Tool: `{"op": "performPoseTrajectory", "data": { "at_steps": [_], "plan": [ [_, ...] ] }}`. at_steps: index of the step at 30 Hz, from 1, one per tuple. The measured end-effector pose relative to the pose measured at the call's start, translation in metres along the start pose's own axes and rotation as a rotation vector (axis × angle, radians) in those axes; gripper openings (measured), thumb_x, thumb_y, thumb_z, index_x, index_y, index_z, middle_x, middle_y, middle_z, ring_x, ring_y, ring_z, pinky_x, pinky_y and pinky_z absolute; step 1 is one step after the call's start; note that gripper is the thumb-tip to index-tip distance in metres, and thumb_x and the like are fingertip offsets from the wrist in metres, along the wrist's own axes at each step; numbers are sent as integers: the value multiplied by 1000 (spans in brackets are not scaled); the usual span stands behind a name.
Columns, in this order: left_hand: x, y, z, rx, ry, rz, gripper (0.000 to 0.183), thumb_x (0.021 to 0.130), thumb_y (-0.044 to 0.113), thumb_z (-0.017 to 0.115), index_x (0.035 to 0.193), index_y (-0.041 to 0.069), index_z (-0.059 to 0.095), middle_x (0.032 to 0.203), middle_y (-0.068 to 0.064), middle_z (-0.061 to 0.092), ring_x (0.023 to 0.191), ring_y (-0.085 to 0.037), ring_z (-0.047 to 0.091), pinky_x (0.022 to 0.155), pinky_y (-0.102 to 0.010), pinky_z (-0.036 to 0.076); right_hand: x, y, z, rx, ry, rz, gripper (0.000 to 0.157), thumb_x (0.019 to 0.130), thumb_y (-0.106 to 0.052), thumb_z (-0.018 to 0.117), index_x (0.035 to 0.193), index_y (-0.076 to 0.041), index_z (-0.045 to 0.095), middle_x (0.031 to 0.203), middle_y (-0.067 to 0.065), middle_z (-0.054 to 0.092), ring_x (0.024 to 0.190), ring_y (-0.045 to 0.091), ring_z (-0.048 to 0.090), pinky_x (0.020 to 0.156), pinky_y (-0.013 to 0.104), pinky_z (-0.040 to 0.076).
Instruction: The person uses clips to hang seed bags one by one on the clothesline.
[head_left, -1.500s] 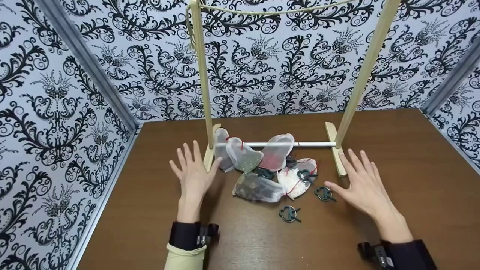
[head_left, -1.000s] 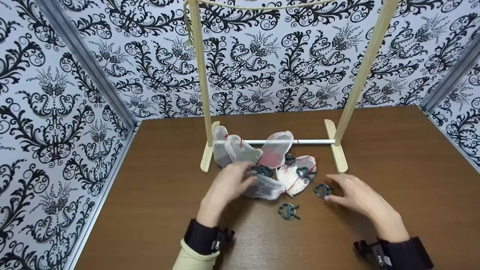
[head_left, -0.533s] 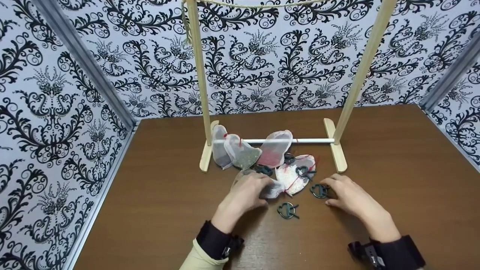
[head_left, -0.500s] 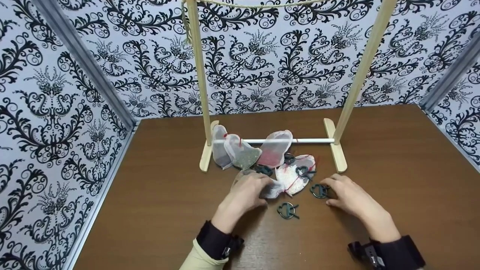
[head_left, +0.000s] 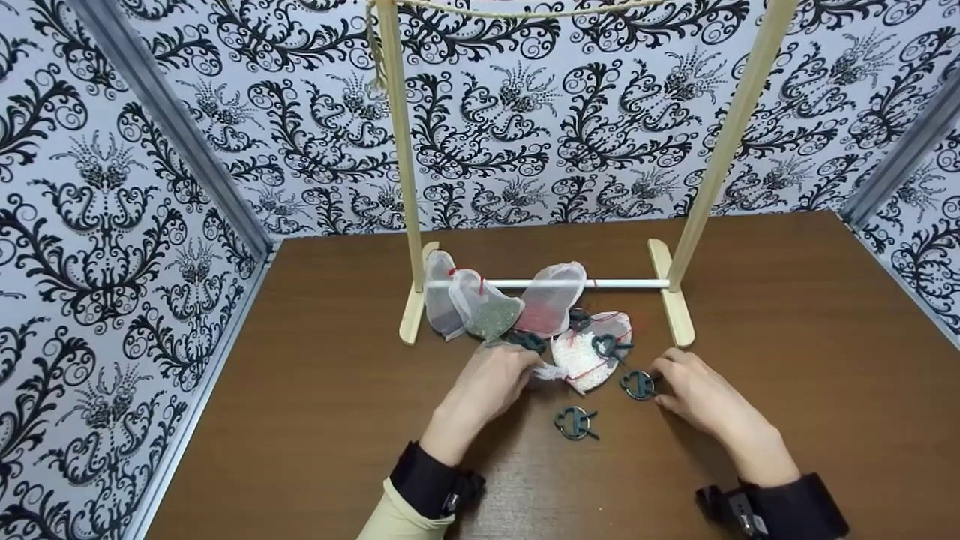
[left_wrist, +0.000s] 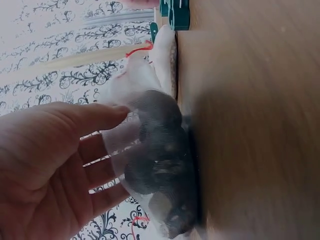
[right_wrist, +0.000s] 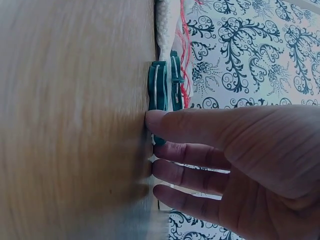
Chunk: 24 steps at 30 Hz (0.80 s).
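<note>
My left hand point(head_left: 489, 382) grips a sheer mesh bag point(left_wrist: 165, 165) of dark stones, the thumb on its near side and fingers behind it. From above the hand covers most of that bag. My right hand point(head_left: 701, 390) pinches the tail end of a green plant clip point(head_left: 637, 385) lying on the table, thumb and index finger at its arms. A second green clip point(head_left: 576, 423) lies between the hands. Just beyond, a mesh bag of white grains point(head_left: 579, 358) has another clip point(head_left: 606, 346) on top and red string around it.
Behind stands a wooden frame point(head_left: 411, 187) with a white lower rod point(head_left: 622, 283) and a rope point(head_left: 525, 15) across its top. Mesh bags with green point(head_left: 491, 315) and pink contents point(head_left: 544, 315) lean over the rod, beside a greyish bag point(head_left: 441, 300). More dark clips point(head_left: 527, 341) lie among them.
Both hands came inward from spread positions above the table. The left took hold of the bag of dark stones and bunched it; the right closed on the near-right clip, which turned slightly.
</note>
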<state>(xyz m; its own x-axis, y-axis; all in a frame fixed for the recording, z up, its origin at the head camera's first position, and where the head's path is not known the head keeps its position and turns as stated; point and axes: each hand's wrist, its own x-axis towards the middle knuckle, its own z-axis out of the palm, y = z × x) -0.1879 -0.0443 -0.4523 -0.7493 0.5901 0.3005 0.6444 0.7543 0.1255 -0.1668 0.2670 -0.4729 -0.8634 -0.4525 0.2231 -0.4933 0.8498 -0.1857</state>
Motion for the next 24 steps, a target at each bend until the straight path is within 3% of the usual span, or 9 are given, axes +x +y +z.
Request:
{"op": "performPoseTrajectory", "data": {
  "at_steps": [6, 15, 24],
  "plan": [
    [1, -3, -4, -53, 90, -113, 14, 97, 15, 60, 99, 22, 72, 90, 5, 74, 83, -16, 72, 65, -37, 57, 0, 0, -5, 40, -23, 42, 22, 76, -1, 76, 96, -3, 65, 89, 5, 61, 83, 23, 60, 73, 42, 52],
    [2, -18, -15, -53, 341, -166, 11, 95, 16, 65, 101, 20, 73, 90, 4, 76, 78, -20, 74, 61, -39, 57, 0, 2, -23, 152, -54, 130, 25, 81, -5, 70, 105, -1, 67, 99, 10, 70, 92, 26, 67, 79, 46, 54],
    [-4, -27, -21, -99, 404, -234, 11, 91, 12, 70, 98, 19, 74, 92, 4, 77, 83, -20, 75, 64, -39, 58, 4, -3, -33, 276, -7, 143, 27, 82, -7, 74, 107, 0, 69, 94, 7, 74, 86, 18, 70, 72, 31, 56]
  ]
}}
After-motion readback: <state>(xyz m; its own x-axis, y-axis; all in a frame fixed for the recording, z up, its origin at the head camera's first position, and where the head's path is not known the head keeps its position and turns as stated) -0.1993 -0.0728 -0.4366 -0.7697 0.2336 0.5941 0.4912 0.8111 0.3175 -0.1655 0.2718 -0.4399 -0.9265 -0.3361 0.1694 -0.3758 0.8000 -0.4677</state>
